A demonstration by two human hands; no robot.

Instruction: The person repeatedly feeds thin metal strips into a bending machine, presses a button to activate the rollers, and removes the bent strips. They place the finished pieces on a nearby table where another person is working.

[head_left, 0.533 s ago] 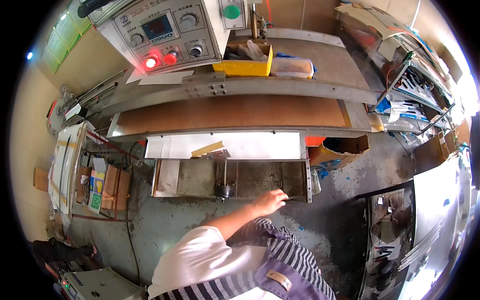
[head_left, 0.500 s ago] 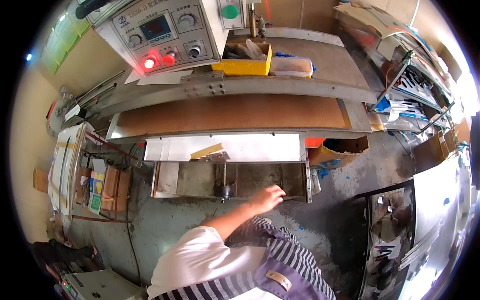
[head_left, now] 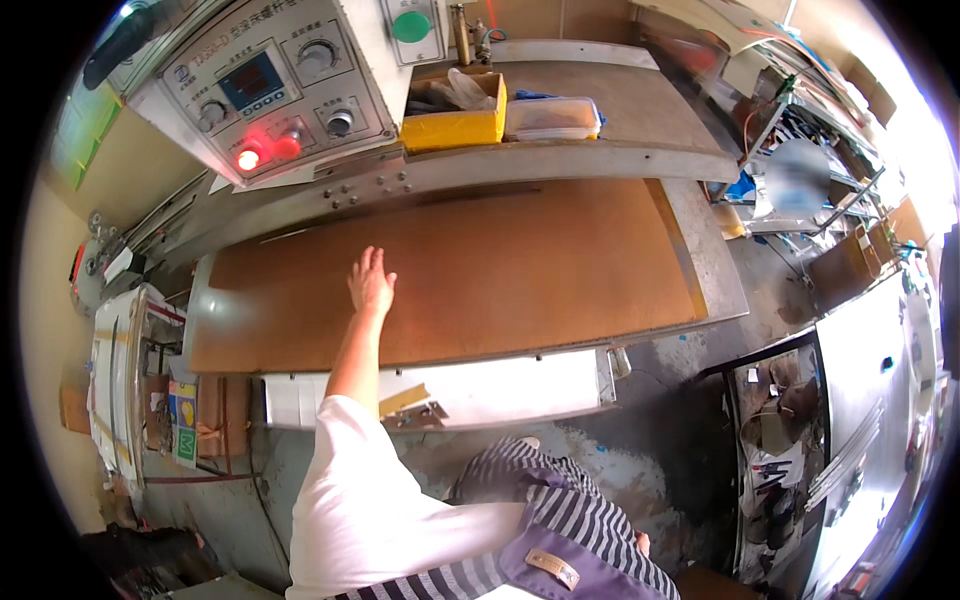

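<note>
My left hand (head_left: 372,285) is stretched out over the left part of a wide brown flat sheet (head_left: 530,270) lying on the metal bed of a machine. Its fingers are extended and nothing is in them; whether the palm touches the sheet I cannot tell. Below the bed's front edge runs a white panel (head_left: 520,388) with a yellowish strip and metal bracket (head_left: 418,408) at its middle. Only a small bit of my right hand (head_left: 642,543) shows, low beside the striped apron, its fingers hidden.
A control box (head_left: 270,90) with knobs and a lit red lamp overhangs the back left. Behind a metal crossbar (head_left: 500,165) stand a yellow bin (head_left: 455,125) and a clear plastic box (head_left: 552,118). A loaded rack (head_left: 830,180) and a pale worktable (head_left: 870,400) are at right.
My left hand has gone from the lower tray, forward and left, to over the brown sheet. The brown bed now reaches farther toward me, and the open tray below is hidden.
</note>
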